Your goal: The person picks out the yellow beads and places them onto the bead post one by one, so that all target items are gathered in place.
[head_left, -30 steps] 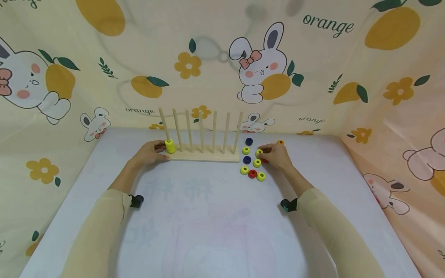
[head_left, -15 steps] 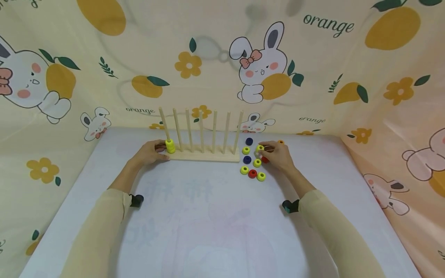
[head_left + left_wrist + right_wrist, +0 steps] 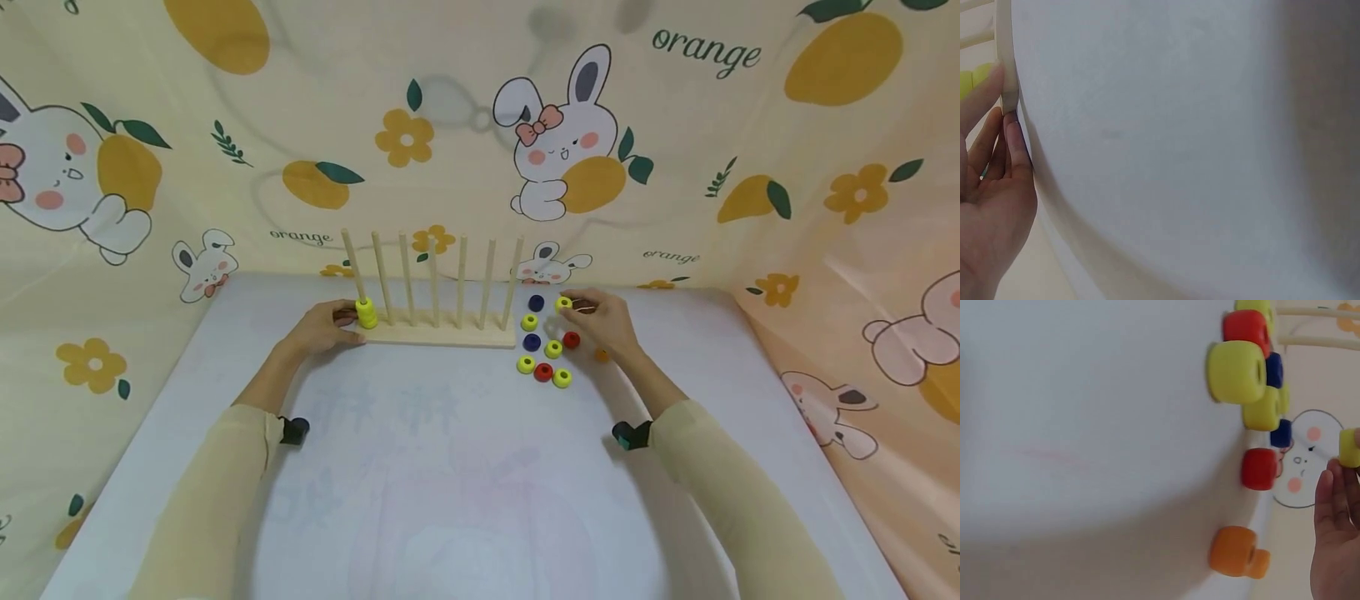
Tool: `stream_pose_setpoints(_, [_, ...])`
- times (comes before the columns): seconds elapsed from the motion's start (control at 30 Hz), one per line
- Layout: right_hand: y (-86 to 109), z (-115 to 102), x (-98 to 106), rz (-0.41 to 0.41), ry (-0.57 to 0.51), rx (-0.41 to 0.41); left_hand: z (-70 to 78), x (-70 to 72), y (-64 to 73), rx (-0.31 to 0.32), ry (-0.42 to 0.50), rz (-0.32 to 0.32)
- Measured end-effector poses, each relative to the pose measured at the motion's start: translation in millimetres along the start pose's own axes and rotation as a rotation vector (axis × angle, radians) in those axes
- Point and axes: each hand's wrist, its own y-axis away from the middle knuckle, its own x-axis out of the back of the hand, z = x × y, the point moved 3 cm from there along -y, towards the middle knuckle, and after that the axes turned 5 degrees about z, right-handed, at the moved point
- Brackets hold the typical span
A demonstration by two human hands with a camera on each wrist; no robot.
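My left hand [image 3: 324,328] grips the left end of a wooden peg rack [image 3: 442,335], a flat base with several upright pegs. Yellow beads [image 3: 366,314] are stacked on its leftmost peg, beside the fingers. In the left wrist view, the fingers of the left hand [image 3: 1004,187] lie at the end of the base. To the right of the rack, my right hand [image 3: 606,321] pinches a yellow bead [image 3: 563,304] between thumb and fingers. In the right wrist view this bead [image 3: 1349,449] is held up off the table, partly cut off by the frame edge.
Loose beads lie between the rack and the right hand: yellow ones [image 3: 553,349], dark blue ones [image 3: 532,342] and red ones [image 3: 543,372]. Orange beads [image 3: 1233,551] lie near the right wrist. A printed cloth [image 3: 450,100] walls the white table [image 3: 450,467] at the back and sides.
My right hand has lifted the yellow bead from among the loose ones and moved slightly back, uncovering a red bead. The left hand stays on the rack.
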Motion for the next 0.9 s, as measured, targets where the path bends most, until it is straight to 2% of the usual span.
stream_pose_setpoints(0.13, [-5.3,-10.4,5.8,0.016,0.006,0.042,0.5,0.8,-0.5,-0.006,-0.003,-0.005])
stream_pose_setpoints(0.27, [-9.9,-21.6,11.4,0.018,0.017,0.046,1.6,0.8,-1.1,-0.012,-0.013,-0.003])
stream_pose_setpoints(0.57, [-19.1,-45.6,19.4,0.033,-0.019,0.097,0.7,1.9,-1.7,-0.015,-0.014,-0.006])
stream_pose_setpoints(0.9, [-30.6,-77.5,30.2,0.027,0.011,0.167,4.2,0.9,-0.3,-0.015,-0.023,-0.001])
